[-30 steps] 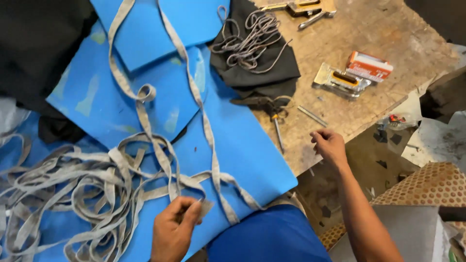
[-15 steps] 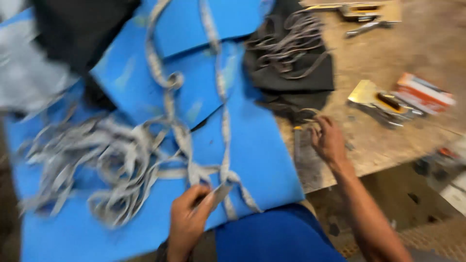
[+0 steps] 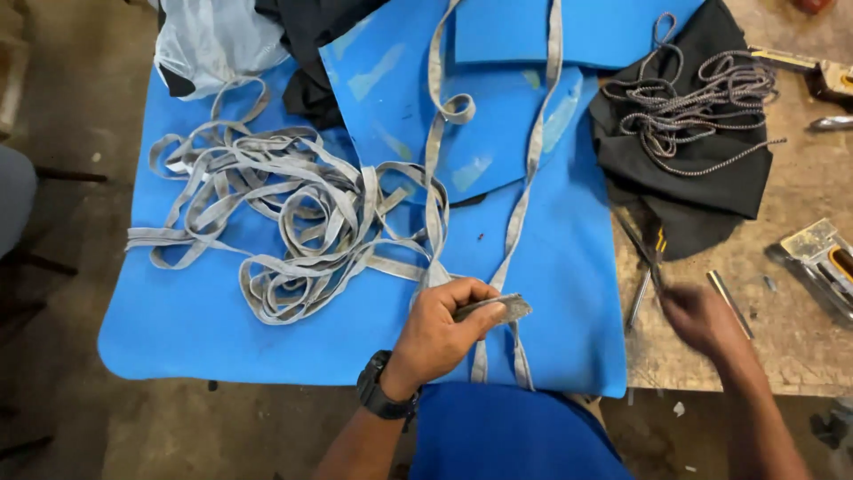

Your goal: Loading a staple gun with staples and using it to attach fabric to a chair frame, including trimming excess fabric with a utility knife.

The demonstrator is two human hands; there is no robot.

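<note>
The left hand (image 3: 440,333) is closed in a pinch grip on the end of a grey fabric strap (image 3: 493,308), thumb over fingers, at about 6 o'clock of the view; a black wristwatch (image 3: 382,396) sits on that wrist. The strap end lies just above the blue foam sheet (image 3: 267,347), which covers the left part of the desk (image 3: 782,347). From the pinched end the strap runs toward 12 o'clock and joins a loose tangle of the same strapping (image 3: 293,222) at 9 to 10 o'clock.

The right hand (image 3: 702,320), at 4 o'clock, is motion-blurred; whether its grip is open or closed cannot be told. It hovers beside a pair of pliers (image 3: 649,267) and a thin metal rod (image 3: 730,304) on the bare wood.

A black cloth (image 3: 693,187) at 2 o'clock carries a bundle of braided cord (image 3: 702,102). A metal stapler (image 3: 822,258) lies at 3 o'clock. No legible labels or containers are visible.
</note>
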